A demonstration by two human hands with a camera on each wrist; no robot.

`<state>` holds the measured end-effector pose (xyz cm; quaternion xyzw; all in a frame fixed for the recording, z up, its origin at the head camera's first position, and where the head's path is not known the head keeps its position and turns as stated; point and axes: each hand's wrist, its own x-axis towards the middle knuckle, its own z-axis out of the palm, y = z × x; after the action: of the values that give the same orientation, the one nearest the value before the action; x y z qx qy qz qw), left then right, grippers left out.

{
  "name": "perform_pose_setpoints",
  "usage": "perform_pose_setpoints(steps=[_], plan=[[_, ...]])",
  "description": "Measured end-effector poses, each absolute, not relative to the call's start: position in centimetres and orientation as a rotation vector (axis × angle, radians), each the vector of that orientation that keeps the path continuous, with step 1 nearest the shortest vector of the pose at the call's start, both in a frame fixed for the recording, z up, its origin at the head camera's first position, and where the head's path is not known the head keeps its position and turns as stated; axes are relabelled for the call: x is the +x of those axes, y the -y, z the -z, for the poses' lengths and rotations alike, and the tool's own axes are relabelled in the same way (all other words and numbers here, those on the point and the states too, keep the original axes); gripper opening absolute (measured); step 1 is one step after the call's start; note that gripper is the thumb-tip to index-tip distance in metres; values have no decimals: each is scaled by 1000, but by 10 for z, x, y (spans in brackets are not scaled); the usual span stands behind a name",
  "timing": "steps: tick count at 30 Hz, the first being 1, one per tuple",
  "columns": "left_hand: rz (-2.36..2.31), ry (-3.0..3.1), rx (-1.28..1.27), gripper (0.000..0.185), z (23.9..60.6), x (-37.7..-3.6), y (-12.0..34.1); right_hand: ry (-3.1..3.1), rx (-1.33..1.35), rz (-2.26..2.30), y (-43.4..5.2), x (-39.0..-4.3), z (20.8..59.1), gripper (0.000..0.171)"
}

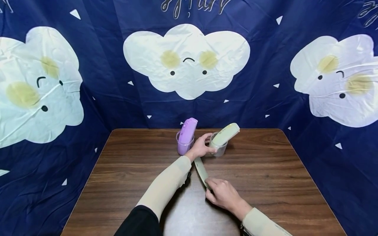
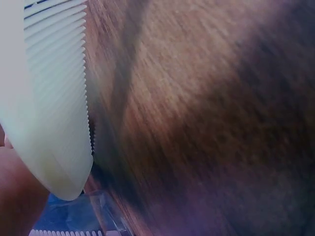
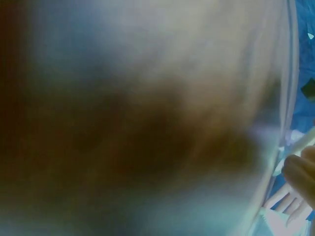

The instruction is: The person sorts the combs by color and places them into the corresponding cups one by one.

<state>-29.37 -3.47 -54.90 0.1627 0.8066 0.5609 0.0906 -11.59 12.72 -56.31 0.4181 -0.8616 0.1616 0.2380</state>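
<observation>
My left hand (image 1: pixel 202 146) reaches to the back of the table and holds the left side of a clear plastic cup (image 1: pixel 219 151). A pale green comb (image 1: pixel 225 135) leans to the right in that cup. In my right hand (image 1: pixel 225 194), nearer the front, a second pale green comb (image 1: pixel 201 169) is pinched by its lower end. Its far end passes under my left wrist and is hidden in the head view. In the left wrist view a pale comb (image 2: pixel 54 108) with fine teeth appears very close.
Left of my left hand stands another clear cup (image 1: pixel 185 144) with a purple comb (image 1: pixel 187 131) upright in it. The wooden table (image 1: pixel 133 170) meets dark blue cloth (image 1: pixel 103 98) with white clouds at the back and sides. The right wrist view is mostly blurred.
</observation>
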Motion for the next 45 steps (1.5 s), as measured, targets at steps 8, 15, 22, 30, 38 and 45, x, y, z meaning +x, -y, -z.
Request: perform_pose_setpoints(steps=[8, 15, 22, 30, 38, 45], plan=[[-1672, -2384, 483, 89, 546, -293, 34, 2237, 1192, -433, -142, -118, 566, 38], [-1657, -2392, 483, 90, 546, -295, 33, 2236, 1271, -383, -150, -120, 563, 47], [-1641, -2399, 480, 89, 547, -296, 34, 2264, 1283, -383, -155, -121, 559, 40], [-1661, -2384, 465, 89, 546, -294, 33, 2188, 1315, -371, -162, -126, 552, 31], [-1674, -2372, 464, 90, 546, -295, 32, 1972, 1360, -502, -167, -136, 536, 28], [-1676, -2370, 458, 90, 547, -296, 33, 1856, 1360, -516, -165, -142, 523, 27]])
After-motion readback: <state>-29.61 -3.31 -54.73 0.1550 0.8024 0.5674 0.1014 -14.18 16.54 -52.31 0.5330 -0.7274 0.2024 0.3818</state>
